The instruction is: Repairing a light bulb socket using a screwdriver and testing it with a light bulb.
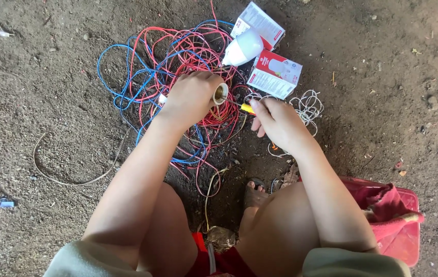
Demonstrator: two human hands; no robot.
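obstacles: wire tangle [178,66], boxes [274,73] ahead | free: dirt ground [39,102] left

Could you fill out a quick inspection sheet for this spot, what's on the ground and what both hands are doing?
Surface: bare brown dirt ground.
Job's things: round cream lamp socket with brass inside; yellow-handled screwdriver.
Clutter: white light bulb; two red-and-white cardboard boxes.
Grips: left hand holds the socket; right hand holds the screwdriver.
Cables: tangled red and blue wires; thin white wire bundle.
Surroundings: red plastic tub by the right knee.
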